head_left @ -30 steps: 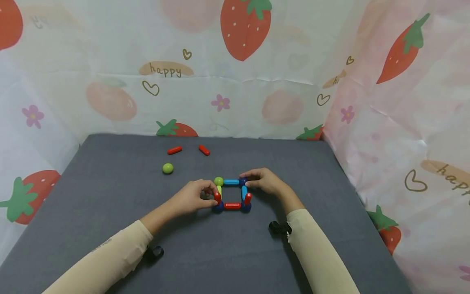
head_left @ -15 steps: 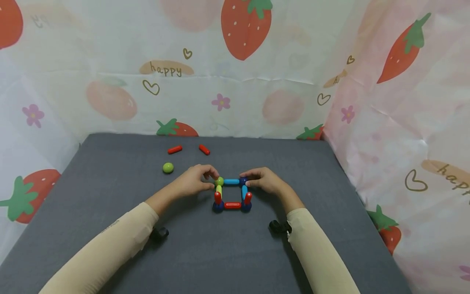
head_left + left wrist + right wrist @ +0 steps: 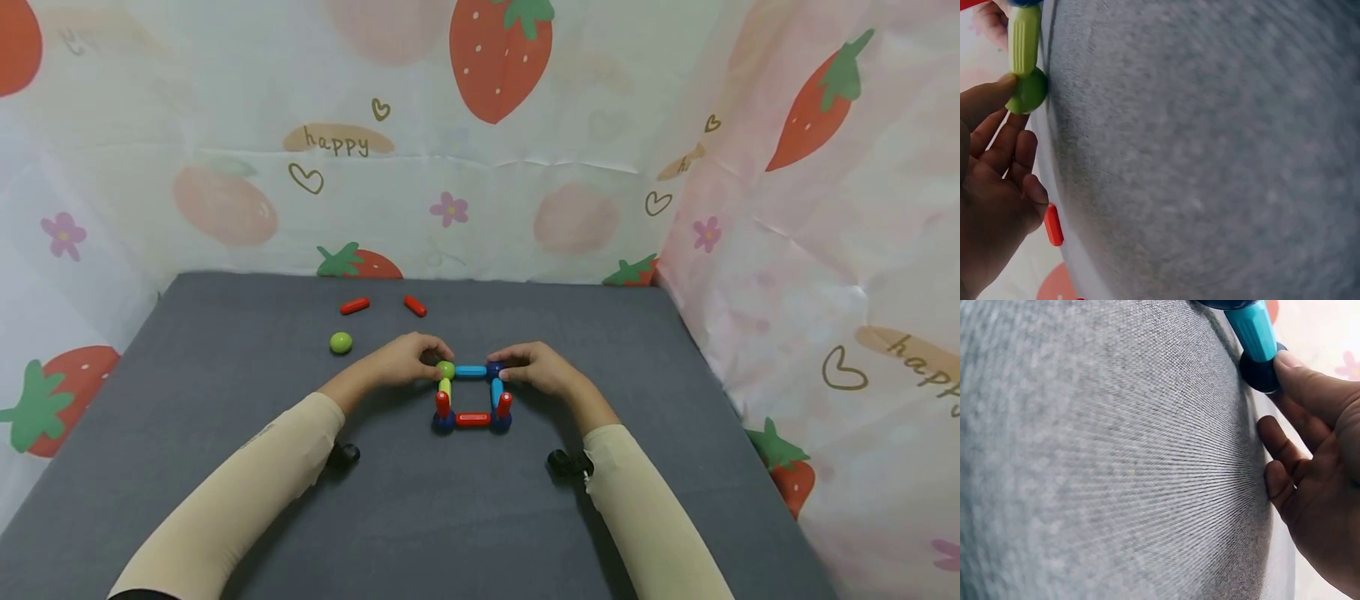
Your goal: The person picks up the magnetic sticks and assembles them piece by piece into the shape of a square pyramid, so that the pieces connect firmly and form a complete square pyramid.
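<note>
A square of rods and balls lies on the grey cloth. Its far side is a blue rod, its near side a red rod, its left side a yellow-green rod, its right side a teal-blue rod. Two red rods stand up from the dark blue balls at the near corners, one being the left upright rod. My left hand pinches the green ball at the far left corner between thumb and fingers. At the far right corner my right hand pinches a dark blue ball.
Beyond my left hand lie a loose green ball and two loose rods, a left red rod and a right red rod. A strawberry-print curtain rises behind the table's far edge.
My left hand has moved from the near left upright red rod to the far left green ball and taken hold of it. The right hand stays on its ball.
</note>
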`<state>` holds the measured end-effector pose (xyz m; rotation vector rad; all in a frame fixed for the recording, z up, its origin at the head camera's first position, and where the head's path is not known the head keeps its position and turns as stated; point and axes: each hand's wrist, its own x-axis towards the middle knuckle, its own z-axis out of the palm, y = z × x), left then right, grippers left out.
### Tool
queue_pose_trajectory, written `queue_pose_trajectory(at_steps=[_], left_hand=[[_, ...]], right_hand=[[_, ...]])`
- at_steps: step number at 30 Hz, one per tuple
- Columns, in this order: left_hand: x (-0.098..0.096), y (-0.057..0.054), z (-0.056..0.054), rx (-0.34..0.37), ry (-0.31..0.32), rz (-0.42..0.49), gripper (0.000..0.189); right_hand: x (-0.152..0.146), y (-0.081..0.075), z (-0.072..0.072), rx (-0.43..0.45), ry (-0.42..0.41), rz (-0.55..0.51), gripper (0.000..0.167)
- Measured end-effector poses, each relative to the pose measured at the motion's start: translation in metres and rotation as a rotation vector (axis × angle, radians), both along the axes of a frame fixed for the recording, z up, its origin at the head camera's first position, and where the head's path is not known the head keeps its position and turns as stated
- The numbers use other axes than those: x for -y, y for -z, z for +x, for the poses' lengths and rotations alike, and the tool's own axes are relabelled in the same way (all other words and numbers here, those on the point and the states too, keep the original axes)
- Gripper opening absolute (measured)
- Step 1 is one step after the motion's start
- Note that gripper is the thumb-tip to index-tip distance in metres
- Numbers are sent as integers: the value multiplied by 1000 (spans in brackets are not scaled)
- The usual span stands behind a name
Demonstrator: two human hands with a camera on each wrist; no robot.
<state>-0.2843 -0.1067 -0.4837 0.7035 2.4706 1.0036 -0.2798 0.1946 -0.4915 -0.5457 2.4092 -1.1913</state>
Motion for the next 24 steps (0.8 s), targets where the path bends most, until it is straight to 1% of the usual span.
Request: queue_pose_trajectory(at_steps=[4, 7, 11, 13, 16, 19, 22, 24], left_hand=[[1, 3, -2, -2, -2, 7, 30], [1, 4, -3, 4, -6, 14, 29], [0, 6, -2, 13, 1, 10, 29], [0, 6, -2, 12, -4, 5, 29], [0, 5, -1, 14, -13, 5, 28], [0, 4, 0, 22, -19, 10, 29], [0, 3, 0, 30, -19, 12, 29], [0, 4, -1, 33, -20, 12, 29]], right_hand=[[2, -2, 1, -14, 16, 21, 33], [3, -8, 9, -58, 38, 56, 35], [1, -16, 29, -126, 109, 91, 36], [-1, -19, 42, -137, 148, 96, 32], [-4, -19, 62, -128, 206, 86, 29], [-8, -17, 79, -115, 234, 65, 29], [-10, -15, 93, -92, 242, 59, 31], [-8, -13, 98, -80, 238, 71, 33]])
